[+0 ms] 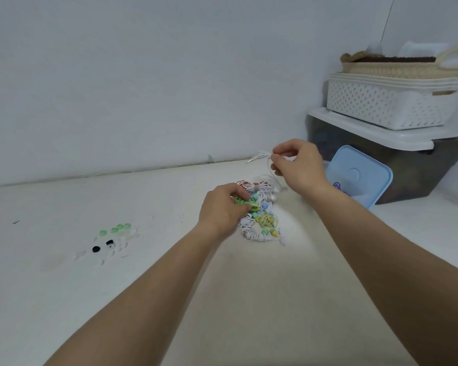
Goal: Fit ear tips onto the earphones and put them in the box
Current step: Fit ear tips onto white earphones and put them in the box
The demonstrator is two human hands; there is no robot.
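My right hand [299, 165] pinches a white earphone cable [269, 167], raised above the pile [262, 223]. My left hand [221, 210] grips green earphones [250, 205] in that pile, mid-tabletop [169, 196]. Ear tips [114, 237] lie well left, and the blue box lid [357, 175] leans just right.

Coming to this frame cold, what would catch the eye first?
The tangled pile of coloured earphones at centre draws the eye, the left hand gripping a green set on it, the right hand pinching a white cable above it. Loose ear tips lie scattered to the left; a blue lid leans at the right.
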